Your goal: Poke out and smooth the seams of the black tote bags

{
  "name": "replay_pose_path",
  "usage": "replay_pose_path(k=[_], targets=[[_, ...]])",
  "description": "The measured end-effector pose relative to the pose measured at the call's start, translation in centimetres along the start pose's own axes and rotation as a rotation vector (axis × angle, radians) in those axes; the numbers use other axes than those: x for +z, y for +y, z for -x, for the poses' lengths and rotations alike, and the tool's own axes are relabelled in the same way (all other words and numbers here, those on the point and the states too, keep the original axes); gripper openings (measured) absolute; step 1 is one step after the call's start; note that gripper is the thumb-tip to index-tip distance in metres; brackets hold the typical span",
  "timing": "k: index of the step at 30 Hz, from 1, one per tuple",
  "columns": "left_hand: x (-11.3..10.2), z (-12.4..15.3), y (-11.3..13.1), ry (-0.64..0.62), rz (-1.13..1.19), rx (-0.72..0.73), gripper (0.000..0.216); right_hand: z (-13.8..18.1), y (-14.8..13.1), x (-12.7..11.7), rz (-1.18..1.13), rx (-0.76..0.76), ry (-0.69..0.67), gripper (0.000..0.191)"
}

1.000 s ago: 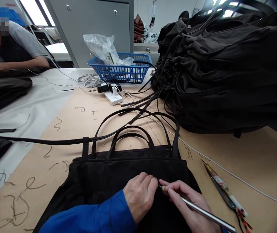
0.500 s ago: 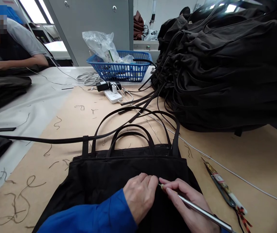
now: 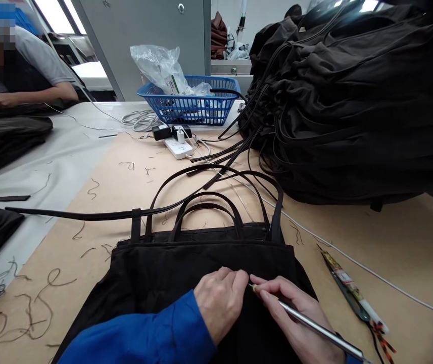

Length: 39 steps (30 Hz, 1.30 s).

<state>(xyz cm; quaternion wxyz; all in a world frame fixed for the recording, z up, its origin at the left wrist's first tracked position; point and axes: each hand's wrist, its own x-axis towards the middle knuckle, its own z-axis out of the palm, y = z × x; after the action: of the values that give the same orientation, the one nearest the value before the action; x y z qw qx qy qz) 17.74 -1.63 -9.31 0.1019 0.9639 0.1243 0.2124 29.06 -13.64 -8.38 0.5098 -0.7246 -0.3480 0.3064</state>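
Observation:
A black fabric bag (image 3: 171,268) with looped handles lies flat on the brown table in front of me. My left hand (image 3: 220,301), in a blue sleeve, rests on the bag with its fingers curled and pinching the fabric. Just to its right, my right hand (image 3: 295,313) grips a thin silver metal tool (image 3: 315,328) like a pen, its tip touching the bag right at my left fingertips.
Thread snips (image 3: 352,298) lie on the table to the right. A tall pile of black bags (image 3: 352,101) fills the right side. Farther back are a blue basket (image 3: 189,103) and a white power strip (image 3: 178,146). Another person's arm (image 3: 30,93) rests on the grey table at far left.
Both hands stay in place on the bag. The view has shifted slightly; nothing else has visibly moved.

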Motion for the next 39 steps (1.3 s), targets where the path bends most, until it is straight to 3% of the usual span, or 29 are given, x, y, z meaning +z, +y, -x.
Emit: replay_pose_path(k=[27, 33, 36, 39], targets=[[-0.5, -0.3, 0.2, -0.025, -0.017, 0.012, 0.022, 0.0, -0.3, -0.1, 0.043, -0.01, -0.005, 0.026], [-1.0, -0.3, -0.6, -0.146, 0.056, -0.006, 0.019, 0.1, -0.2, -0.2, 0.041, -0.008, -0.014, 0.022], [-2.2, -0.3, -1.9, -0.281, 0.2, -0.002, 0.013, 0.2, -0.1, -0.3, -0.009, 0.047, -0.025, 0.024], [-3.6, -0.4, -3.2, -0.331, 0.302, -0.027, 0.012, 0.3, -0.1, -0.3, -0.086, 0.117, -0.017, 0.027]])
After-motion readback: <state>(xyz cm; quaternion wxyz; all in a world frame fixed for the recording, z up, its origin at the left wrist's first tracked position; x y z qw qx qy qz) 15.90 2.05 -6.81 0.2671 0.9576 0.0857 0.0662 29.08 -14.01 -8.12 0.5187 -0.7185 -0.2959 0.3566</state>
